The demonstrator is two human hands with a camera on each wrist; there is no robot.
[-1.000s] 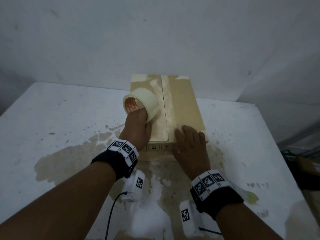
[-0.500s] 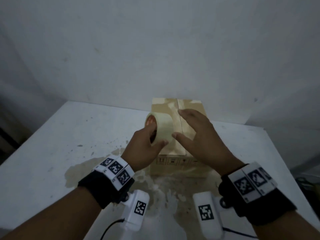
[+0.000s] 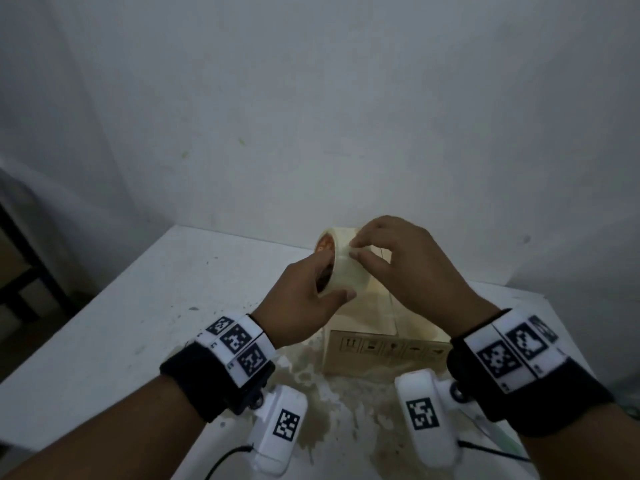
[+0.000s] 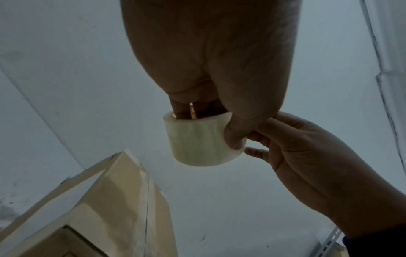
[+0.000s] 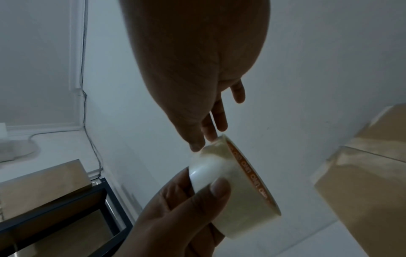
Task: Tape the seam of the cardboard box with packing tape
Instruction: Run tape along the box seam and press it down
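**Fingertips hunt for the tape's loose end above the waiting box**

Fingertips [image 3: 356, 252] of the person's right hand [image 3: 412, 268] meet thumb to forefinger on the outer wrap of a roll of packing tape [image 3: 341, 268], picking at its surface; whether a free end is caught between them cannot be told. The other fingers of that hand fan out, loose and apart, beyond the roll. Opposite them, the left hand [image 3: 304, 306] clamps the roll, several fingers pushed into its core and the thumb [image 5: 219, 188] pressed on the outer face. The roll is held in the air between the two hands. Below and beyond the fingers lies the cardboard box [image 3: 377, 323] on a stained white table [image 3: 156, 306], its seam [image 4: 146, 208] running lengthwise along the top, apart from both hands; pale strips already seem to lie along it.

By the look of it, the step in hand is freeing the tape's end, with laying it down not yet begun. The next move probably calls for a nail under the edge, a steady peel while the left hand lets the roll turn, then bringing the strip to the box's far end, in line with the seam.
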